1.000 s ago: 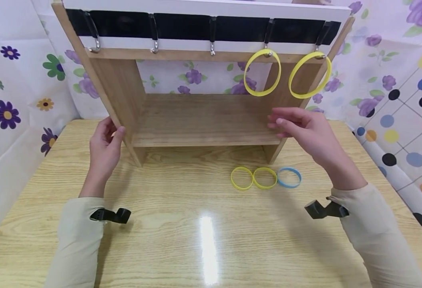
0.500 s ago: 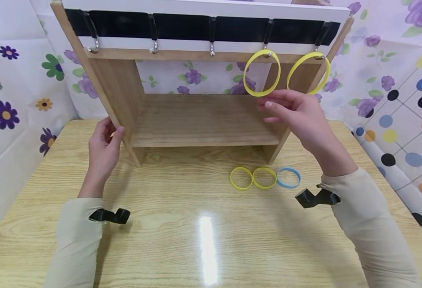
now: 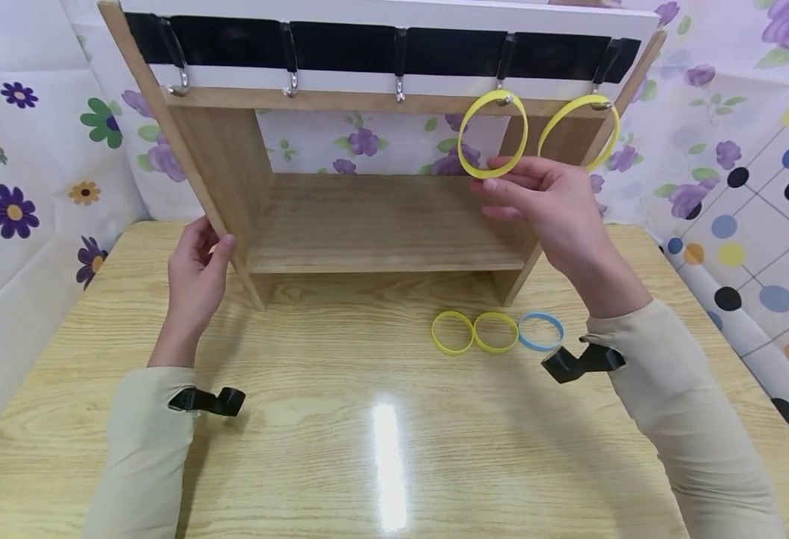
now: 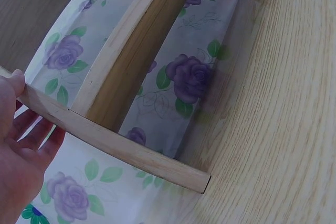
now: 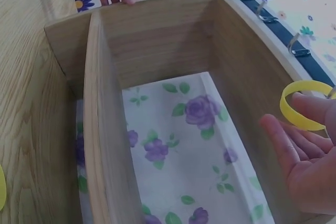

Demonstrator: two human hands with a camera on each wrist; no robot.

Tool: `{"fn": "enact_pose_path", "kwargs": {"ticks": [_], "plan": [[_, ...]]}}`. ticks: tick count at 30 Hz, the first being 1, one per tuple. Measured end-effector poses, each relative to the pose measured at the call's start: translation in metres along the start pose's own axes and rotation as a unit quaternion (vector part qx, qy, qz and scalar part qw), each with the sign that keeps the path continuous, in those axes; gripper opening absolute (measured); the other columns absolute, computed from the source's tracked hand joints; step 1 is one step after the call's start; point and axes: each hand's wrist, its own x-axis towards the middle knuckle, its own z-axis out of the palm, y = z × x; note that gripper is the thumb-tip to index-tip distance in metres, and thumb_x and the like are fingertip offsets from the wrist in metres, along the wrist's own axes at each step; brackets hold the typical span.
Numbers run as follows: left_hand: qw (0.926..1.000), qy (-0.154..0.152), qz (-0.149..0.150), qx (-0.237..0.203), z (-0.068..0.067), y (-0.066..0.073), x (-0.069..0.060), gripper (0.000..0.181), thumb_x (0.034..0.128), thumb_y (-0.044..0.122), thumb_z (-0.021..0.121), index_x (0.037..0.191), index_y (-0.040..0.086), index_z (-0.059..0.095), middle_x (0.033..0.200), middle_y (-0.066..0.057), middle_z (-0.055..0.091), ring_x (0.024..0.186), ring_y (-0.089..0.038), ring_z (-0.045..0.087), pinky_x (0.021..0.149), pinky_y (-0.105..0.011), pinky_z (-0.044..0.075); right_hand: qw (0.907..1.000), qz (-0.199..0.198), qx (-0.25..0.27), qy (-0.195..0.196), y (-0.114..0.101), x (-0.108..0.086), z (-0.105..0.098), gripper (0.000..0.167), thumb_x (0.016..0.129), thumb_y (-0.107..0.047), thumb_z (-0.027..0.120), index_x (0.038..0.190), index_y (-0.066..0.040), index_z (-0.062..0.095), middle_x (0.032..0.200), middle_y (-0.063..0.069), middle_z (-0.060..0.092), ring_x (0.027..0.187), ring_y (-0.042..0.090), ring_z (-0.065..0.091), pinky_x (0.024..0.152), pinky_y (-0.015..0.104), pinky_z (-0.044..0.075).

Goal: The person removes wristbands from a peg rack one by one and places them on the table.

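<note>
A wooden shelf rack (image 3: pixel 394 224) stands on the table, with a row of metal hooks along its top. My left hand (image 3: pixel 195 277) grips the front edge of its left side panel (image 4: pixel 121 148), thumb on one face and fingers on the other. On the fourth hook from the left hangs a yellow wristband (image 3: pixel 460 142). My right hand (image 3: pixel 563 206) pinches this wristband at its lower edge between thumb and fingers, also visible in the right wrist view. Another yellow wristband (image 3: pixel 615 138) hangs from the rightmost hook, partly behind the right hand.
In front of the rack's right leg lie two yellow wristbands (image 3: pixel 453 353) and a blue wristband (image 3: pixel 540 349) in a row on the table (image 3: pixel 300 419). The three left hooks (image 3: pixel 291 86) carry nothing. Flowered sheeting (image 3: pixel 37 262) surrounds the table.
My right hand has moved left and up from in front of the rack's right side to the lower edge of the hanging yellow wristband. The left hand stays on the side panel.
</note>
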Motion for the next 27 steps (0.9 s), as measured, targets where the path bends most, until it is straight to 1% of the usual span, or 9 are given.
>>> {"fn": "enact_pose_path", "kwargs": {"ticks": [5,9,11,14,18,21,27], "plan": [[1.0,0.004,0.0,-0.002,0.0,0.001,0.0,0.045,0.0998,0.017,0.054,0.141,0.004,0.044,0.134,-0.015,0.052,0.12,-0.018,0.05,0.099,-0.033,0.043,0.9995,0.005,0.031,0.009,-0.001,0.002,0.003,0.029,0.084,-0.007,0.075,0.109,0.007,0.068,0.103,0.011,0.071,0.095,0.02,0.068,0.077,0.031,0.055],[1.0,0.007,-0.001,-0.005,0.001,0.001,0.0,0.043,0.0999,0.015,0.054,0.14,0.003,0.045,0.133,-0.015,0.053,0.118,-0.017,0.051,0.098,-0.031,0.043,0.9981,-0.006,0.06,0.013,-0.001,0.002,0.003,0.022,0.084,-0.005,0.074,0.103,0.004,0.071,0.1,0.013,0.071,0.091,0.021,0.07,0.076,0.031,0.055],[1.0,0.006,-0.001,-0.007,0.001,0.001,0.0,0.043,0.0999,0.015,0.053,0.14,0.003,0.045,0.133,-0.015,0.053,0.118,-0.017,0.051,0.098,-0.031,0.044,0.9974,-0.014,0.069,0.013,-0.001,0.001,0.003,0.021,0.084,-0.004,0.074,0.102,0.005,0.071,0.098,0.014,0.072,0.089,0.021,0.07,0.076,0.031,0.055],[1.0,0.003,0.0,-0.008,0.001,0.001,0.0,0.043,0.1001,0.015,0.053,0.141,0.003,0.044,0.134,-0.015,0.052,0.12,-0.018,0.051,0.099,-0.032,0.043,0.997,-0.016,0.074,0.015,-0.001,0.0,0.001,0.02,0.084,-0.004,0.074,0.102,0.005,0.072,0.096,0.014,0.072,0.088,0.021,0.07,0.076,0.031,0.055],[0.9999,0.001,-0.001,-0.01,0.001,0.001,0.0,0.044,0.1002,0.015,0.053,0.141,0.003,0.044,0.135,-0.015,0.052,0.121,-0.019,0.05,0.1,-0.033,0.043,0.996,-0.016,0.086,0.016,-0.005,0.0,0.002,0.02,0.083,-0.003,0.075,0.101,0.006,0.072,0.095,0.015,0.072,0.086,0.021,0.07,0.075,0.03,0.055],[0.9999,0.0,-0.003,-0.01,0.001,0.001,0.0,0.044,0.1004,0.015,0.053,0.142,0.004,0.043,0.135,-0.014,0.051,0.121,-0.019,0.05,0.1,-0.033,0.043,0.994,-0.021,0.106,0.016,-0.009,0.001,0.002,0.021,0.083,-0.002,0.075,0.1,0.009,0.07,0.093,0.017,0.071,0.085,0.023,0.071,0.074,0.031,0.056],[0.9999,0.001,-0.012,-0.005,0.001,-0.001,0.0,0.044,0.1006,0.016,0.052,0.143,0.005,0.043,0.136,-0.015,0.05,0.12,-0.018,0.05,0.099,-0.032,0.043,0.9908,-0.048,0.127,0.009,-0.019,0.002,0.004,0.02,0.083,0.0,0.073,0.098,0.013,0.069,0.097,0.02,0.068,0.087,0.025,0.07,0.074,0.032,0.056]]}}
